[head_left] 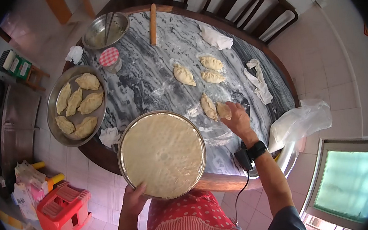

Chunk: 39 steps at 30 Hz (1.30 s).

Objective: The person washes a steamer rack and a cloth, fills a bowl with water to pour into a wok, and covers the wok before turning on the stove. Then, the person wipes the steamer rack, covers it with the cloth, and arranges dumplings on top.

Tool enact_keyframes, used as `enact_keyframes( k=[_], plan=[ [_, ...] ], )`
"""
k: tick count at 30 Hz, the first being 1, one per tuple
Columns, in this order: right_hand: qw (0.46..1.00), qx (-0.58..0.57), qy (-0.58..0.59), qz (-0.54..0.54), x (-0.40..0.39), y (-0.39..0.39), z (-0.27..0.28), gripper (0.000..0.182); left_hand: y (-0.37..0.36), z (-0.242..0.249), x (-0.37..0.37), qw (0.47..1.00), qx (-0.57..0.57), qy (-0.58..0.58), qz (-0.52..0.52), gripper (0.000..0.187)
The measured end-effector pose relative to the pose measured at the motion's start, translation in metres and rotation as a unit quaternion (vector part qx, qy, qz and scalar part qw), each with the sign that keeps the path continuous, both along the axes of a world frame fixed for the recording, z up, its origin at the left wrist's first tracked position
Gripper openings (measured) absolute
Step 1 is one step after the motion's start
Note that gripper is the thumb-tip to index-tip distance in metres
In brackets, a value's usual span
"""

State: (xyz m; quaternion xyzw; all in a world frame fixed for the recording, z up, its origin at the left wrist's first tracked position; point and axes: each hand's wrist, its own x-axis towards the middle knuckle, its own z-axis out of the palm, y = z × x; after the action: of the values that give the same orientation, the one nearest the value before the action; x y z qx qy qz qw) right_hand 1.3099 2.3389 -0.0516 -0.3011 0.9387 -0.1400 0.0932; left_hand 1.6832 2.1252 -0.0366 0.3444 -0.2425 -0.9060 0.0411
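Note:
My left hand (135, 198) is closed on the near-left rim of a round metal tray (163, 154), thumb on top. The tray's pale inner surface faces up, and it overlaps the table's front edge in this view. At the right, my right hand (238, 119) has its fingers closed around a large pleated dumpling (224, 110) on the floured tabletop. Close beside it on the left lies another dumpling (208, 107). Farther back are three more: one dumpling (184, 74) on the left, and two (211, 62) lying one behind the other.
A metal pan (52, 123) with several dumplings stands at the table's left edge. Behind it are a jar with a checked lid (109, 58) and a steel bowl (96, 31). A rolling pin (153, 25) lies at the back. White cloths (258, 83) and a plastic bag (302, 121) are on the right.

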Motion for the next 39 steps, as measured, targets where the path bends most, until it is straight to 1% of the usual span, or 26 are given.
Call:
enact_keyframes(
  k=[2,4,5,7,9,11,12,13,15,16,17,19,20,21,23,24,25,27,28,29,31,32,33,36,37,39],
  plan=[
    [1.0,-0.007,0.01,0.005,-0.003,-0.001,-0.008,0.056,0.002,-0.006,0.001,1.0,-0.005,-0.01,0.002,0.045],
    [1.0,0.001,0.003,0.002,-0.005,-0.006,-0.007,0.052,0.003,-0.008,0.002,0.998,-0.052,-0.016,-0.019,0.048],
    [1.0,0.003,-0.002,0.0,-0.007,-0.006,-0.006,0.05,0.003,-0.007,0.0,0.998,-0.056,-0.019,-0.016,0.048],
    [1.0,-0.006,0.002,0.017,-0.011,-0.004,-0.006,0.048,0.011,-0.001,-0.005,1.0,-0.018,-0.02,0.017,0.048],
    [0.999,-0.04,-0.023,0.025,-0.018,-0.002,-0.006,0.044,0.014,0.0,-0.007,1.0,-0.014,-0.018,0.02,0.048],
    [0.99,-0.105,-0.092,0.003,-0.035,0.011,-0.028,0.041,0.017,-0.001,-0.007,0.999,-0.018,-0.016,0.021,0.048],
    [0.979,-0.107,-0.171,-0.041,-0.04,0.009,-0.025,0.041,0.018,-0.001,-0.008,0.999,-0.02,-0.018,0.021,0.047],
    [0.978,-0.108,-0.173,-0.038,-0.044,0.01,-0.022,0.041,0.02,0.001,-0.009,0.999,-0.021,-0.019,0.024,0.047],
    [0.924,-0.16,-0.335,-0.094,-0.053,0.013,-0.013,0.039,0.022,0.004,-0.011,0.999,-0.032,-0.032,0.022,0.046],
    [0.905,-0.152,-0.386,-0.098,-0.058,0.014,-0.006,0.038,0.024,0.003,-0.011,0.999,-0.03,-0.031,0.024,0.046],
    [0.906,-0.149,-0.384,-0.097,-0.061,0.017,0.0,0.038,0.024,0.001,-0.011,0.999,-0.034,-0.036,0.022,0.046],
    [0.798,-0.196,-0.539,-0.185,-0.064,0.018,0.017,0.041,0.026,0.0,-0.012,0.998,-0.034,-0.039,0.02,0.046],
    [0.771,-0.21,-0.574,-0.178,-0.069,0.022,0.015,0.043,0.027,0.0,-0.013,0.998,-0.032,-0.038,0.023,0.046],
    [0.773,-0.208,-0.572,-0.179,-0.07,0.024,0.017,0.043,0.028,0.0,-0.015,0.998,-0.032,-0.037,0.026,0.047],
    [0.71,-0.272,-0.629,-0.165,-0.067,0.026,0.026,0.043,0.029,-0.003,-0.018,0.998,-0.022,-0.045,0.029,0.047],
    [0.68,-0.296,-0.657,-0.131,-0.063,0.029,0.031,0.043,0.03,-0.002,-0.02,0.999,-0.019,-0.031,0.03,0.047],
    [0.682,-0.294,-0.657,-0.132,-0.057,0.032,0.033,0.043,0.031,-0.001,-0.021,0.999,-0.015,-0.017,0.031,0.047],
    [0.634,-0.354,-0.674,-0.132,-0.04,0.032,0.037,0.046,0.032,0.0,-0.025,1.0,-0.014,-0.007,0.027,0.048],
    [0.608,-0.373,-0.692,-0.113,-0.032,0.03,0.041,0.048,0.031,0.002,-0.025,1.0,-0.016,0.001,0.023,0.048],
    [0.603,-0.368,-0.698,-0.12,-0.023,0.028,0.043,0.048,0.032,0.0,-0.025,0.999,-0.026,0.007,0.019,0.047],
    [0.651,-0.332,-0.669,-0.14,-0.003,0.012,0.059,0.047,0.032,0.0,-0.026,1.0,-0.024,0.011,0.01,0.047],
    [0.674,-0.309,-0.654,-0.153,0.009,-0.004,0.076,0.045,0.032,0.002,-0.026,1.0,-0.026,0.007,0.012,0.047],
    [0.672,-0.309,-0.655,-0.152,0.018,-0.013,0.08,0.045,0.032,0.004,-0.028,1.0,-0.024,0.005,0.011,0.047],
    [0.802,-0.246,-0.536,-0.095,0.042,-0.037,0.094,0.042,0.034,0.006,-0.03,1.0,-0.014,-0.002,0.008,0.048],
    [0.802,-0.245,-0.537,-0.096,0.049,-0.043,0.092,0.042,0.035,0.006,-0.029,1.0,-0.005,-0.007,0.005,0.048],
    [0.888,-0.207,-0.409,-0.033,0.059,-0.053,0.087,0.042,0.038,0.005,-0.028,1.0,-0.001,-0.003,0.008,0.048]
  ],
)
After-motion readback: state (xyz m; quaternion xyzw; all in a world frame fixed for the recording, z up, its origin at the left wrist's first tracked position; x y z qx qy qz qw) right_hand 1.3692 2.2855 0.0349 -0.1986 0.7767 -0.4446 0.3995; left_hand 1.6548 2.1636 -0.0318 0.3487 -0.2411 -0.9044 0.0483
